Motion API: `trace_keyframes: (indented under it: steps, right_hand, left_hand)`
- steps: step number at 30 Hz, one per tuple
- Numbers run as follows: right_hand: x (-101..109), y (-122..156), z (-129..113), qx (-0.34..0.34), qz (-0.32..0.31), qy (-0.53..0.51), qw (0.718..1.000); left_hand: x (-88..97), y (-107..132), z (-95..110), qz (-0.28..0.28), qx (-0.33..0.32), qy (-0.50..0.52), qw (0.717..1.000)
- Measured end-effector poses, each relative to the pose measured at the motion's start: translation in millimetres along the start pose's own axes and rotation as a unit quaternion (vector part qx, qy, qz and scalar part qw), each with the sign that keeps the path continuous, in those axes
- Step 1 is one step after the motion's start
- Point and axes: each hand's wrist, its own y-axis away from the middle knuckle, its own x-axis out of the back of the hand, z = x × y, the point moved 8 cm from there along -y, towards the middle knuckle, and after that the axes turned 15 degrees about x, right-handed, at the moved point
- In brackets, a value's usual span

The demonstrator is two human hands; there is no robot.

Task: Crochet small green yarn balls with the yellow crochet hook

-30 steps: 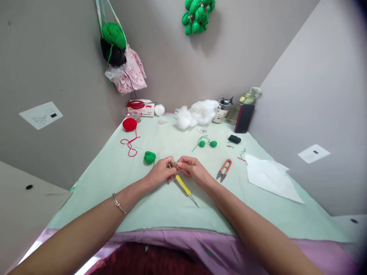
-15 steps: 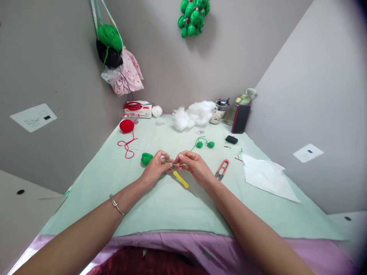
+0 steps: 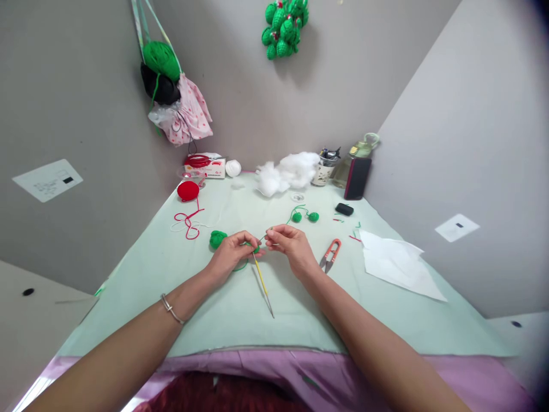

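Note:
Over the middle of the table, my left hand point(image 3: 231, 253) is closed around a small green crochet piece point(image 3: 256, 249), mostly hidden by the fingers. A yellow-handled crochet hook point(image 3: 259, 274) sticks out from that piece, its thin metal end slanting down toward me. My right hand point(image 3: 291, 245) pinches a strand of green yarn point(image 3: 263, 237), which runs across the gap between both hands. Just behind my left hand lies a ball of green yarn point(image 3: 217, 239). Two small green crocheted balls point(image 3: 313, 217) with yarn tails rest beyond my right hand.
Orange thread snips point(image 3: 331, 255) and white sheets point(image 3: 397, 269) lie to the right. White stuffing point(image 3: 289, 173), a pen cup point(image 3: 323, 171), a phone point(image 3: 358, 178) and a bottle point(image 3: 364, 147) line the back. Red yarn point(image 3: 187, 191) sits at the left.
My right hand has drawn slightly away from my left, with yarn now stretched between them. The crochet hook has swung and now points more directly toward me.

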Motion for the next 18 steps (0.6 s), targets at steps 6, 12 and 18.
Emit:
trace_keyframes:
  steps: [6, 12, 18]
  right_hand:
    - [-11.9, 5.2, -17.0, 0.114, -0.052, 0.125, 0.984]
    - [-32.9, 21.8, -28.6, 0.208, -0.159, 0.236, 0.936]
    - [-27.7, 17.2, -28.1, 0.214, -0.162, 0.324, 0.907]
  left_hand:
    - [-0.9, -1.1, -3.9, -0.006, 0.030, -0.003, 1.000]
    - [7.0, -1.1, -3.9, -0.007, 0.042, 0.029, 0.999]
    - [7.9, -2.3, -5.7, 0.013, 0.033, 0.018, 0.999]
